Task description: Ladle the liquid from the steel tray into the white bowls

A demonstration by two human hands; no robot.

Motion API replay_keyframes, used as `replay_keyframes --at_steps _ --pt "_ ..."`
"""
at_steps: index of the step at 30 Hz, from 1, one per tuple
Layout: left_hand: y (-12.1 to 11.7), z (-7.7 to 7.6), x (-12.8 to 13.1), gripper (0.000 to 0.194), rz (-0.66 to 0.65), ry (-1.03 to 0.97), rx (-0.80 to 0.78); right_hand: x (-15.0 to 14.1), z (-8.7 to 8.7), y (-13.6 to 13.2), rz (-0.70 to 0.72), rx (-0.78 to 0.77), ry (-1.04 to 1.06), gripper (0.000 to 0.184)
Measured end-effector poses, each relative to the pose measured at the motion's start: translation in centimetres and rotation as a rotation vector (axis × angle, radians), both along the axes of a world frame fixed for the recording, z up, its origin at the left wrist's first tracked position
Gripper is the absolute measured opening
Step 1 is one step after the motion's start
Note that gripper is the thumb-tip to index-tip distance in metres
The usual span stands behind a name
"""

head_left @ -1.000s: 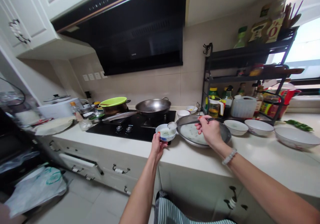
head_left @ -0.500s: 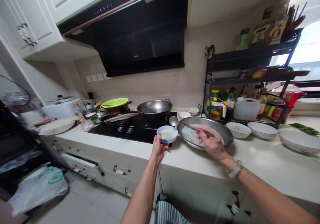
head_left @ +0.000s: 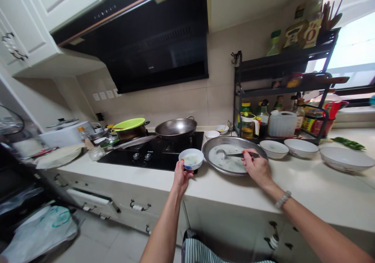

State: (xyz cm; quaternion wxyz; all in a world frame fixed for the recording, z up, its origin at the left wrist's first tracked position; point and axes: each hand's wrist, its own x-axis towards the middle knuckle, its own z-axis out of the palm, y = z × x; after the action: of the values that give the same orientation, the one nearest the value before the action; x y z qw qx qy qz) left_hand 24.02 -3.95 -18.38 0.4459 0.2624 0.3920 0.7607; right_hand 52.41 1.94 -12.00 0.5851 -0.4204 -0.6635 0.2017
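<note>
My left hand (head_left: 182, 175) grips a small white bowl (head_left: 191, 166) with a blue pattern, holding it by the rim and base above the counter edge. Pale, cloudy liquid with green bits lies in it. My right hand (head_left: 258, 168) is closed round the dark handle of a ladle (head_left: 222, 153). The ladle's head dips into whitish liquid in a wide metal basin (head_left: 206, 145), just right of the small bowl. Two white bowls (head_left: 301, 149) stand beyond the basin on the right; the nearer one holds similar liquid.
A steel wok (head_left: 175, 127) rests on the black hob (head_left: 125, 158), beside a pot with a lime-green colander (head_left: 129, 124). Behind the basin is a small white bowl (head_left: 211, 134). A black rack (head_left: 265, 91) of bottles stands at the back right. A larger white bowl (head_left: 347, 160) sits far right.
My right hand has moved the ladle from beside the small bowl back to the right, down into the basin's liquid. My left hand still holds the small bowl. The view has shifted slightly.
</note>
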Motion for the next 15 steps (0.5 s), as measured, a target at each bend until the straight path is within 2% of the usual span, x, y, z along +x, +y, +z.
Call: replay_keyframes --at_steps 4,8,11,15 --pt "0.0 0.1 0.0 0.041 0.002 -0.011 -0.017 0.1 -0.2 1.0 0.012 -0.167 0.269 0.031" --pt "-0.1 0.2 0.0 0.041 0.009 -0.008 -0.022 0.1 -0.3 1.4 -0.003 -0.23 0.492 0.027" --pt "-0.2 0.2 0.0 0.042 0.004 -0.009 -0.029 0.0 -0.3 1.2 -0.017 -0.236 0.522 0.026" --pt "-0.2 0.2 0.0 0.043 0.004 -0.014 -0.027 0.0 -0.2 0.6 -0.027 -0.208 0.441 0.03"
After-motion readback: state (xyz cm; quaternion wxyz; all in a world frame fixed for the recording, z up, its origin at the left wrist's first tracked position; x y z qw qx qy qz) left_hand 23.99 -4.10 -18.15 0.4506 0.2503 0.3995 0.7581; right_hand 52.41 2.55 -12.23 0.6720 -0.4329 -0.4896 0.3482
